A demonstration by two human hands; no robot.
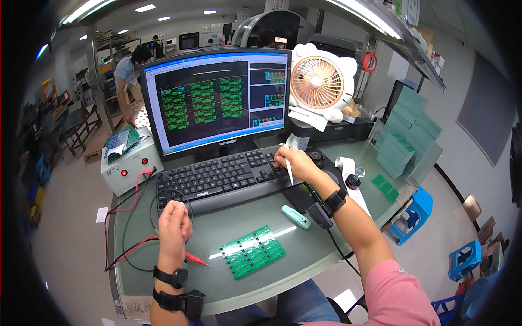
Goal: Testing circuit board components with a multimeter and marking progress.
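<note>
The left hand (175, 225) is curled in, so I can't see its palm. The right hand (299, 164) covers some of the keyboard (217, 176) and part of a white stick (289, 171). The parts on the green circuit board (253, 252) look too tiny to tell. The monitor (217, 103) hides some of a co-worker (128, 73).

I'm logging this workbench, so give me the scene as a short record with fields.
Left hand: fingers curled closed, no held object visible
Right hand: at the right end of the keyboard, holding a slim white tool
Front of desk: green circuit panel, lying flat
Near left hand: red probe
Screen: lit monitor showing green layouts
Right of monitor: white fan
</note>
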